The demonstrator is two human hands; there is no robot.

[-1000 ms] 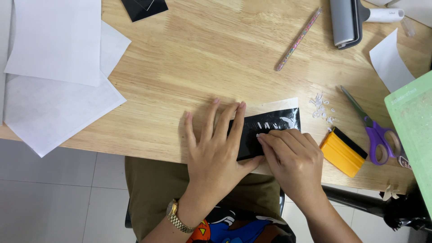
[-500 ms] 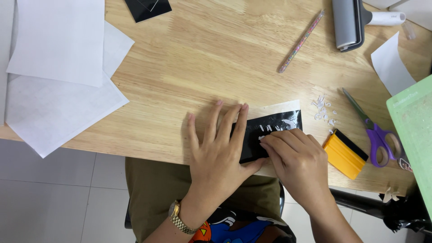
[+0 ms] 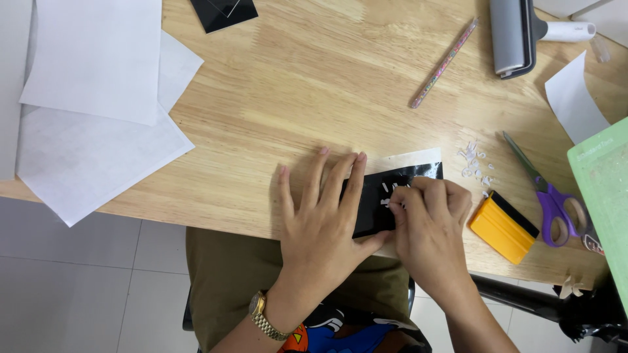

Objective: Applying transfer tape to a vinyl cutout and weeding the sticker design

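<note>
Left hand (image 3: 325, 216) lies flat, pinning the black vinyl strip (image 3: 399, 196); right hand (image 3: 428, 225) grip narrow, pinching at its middle, long axis running left-right.

Two hands are at the table edge — the left hand (image 3: 325, 219) and the right hand (image 3: 428, 229) — over one black vinyl sheet (image 3: 392, 196). One yellow squeegee (image 3: 502, 227), one pair of purple-handled scissors (image 3: 546, 193), one patterned pen (image 3: 445, 63), one grey roller (image 3: 517, 33) and one green cutting mat (image 3: 605, 183) lie about. One second black piece (image 3: 224, 12) sits at the top. White paper sheets — at least three on the left (image 3: 98, 59), one on the right (image 3: 575, 101). One gold wristwatch (image 3: 263, 315).
</note>
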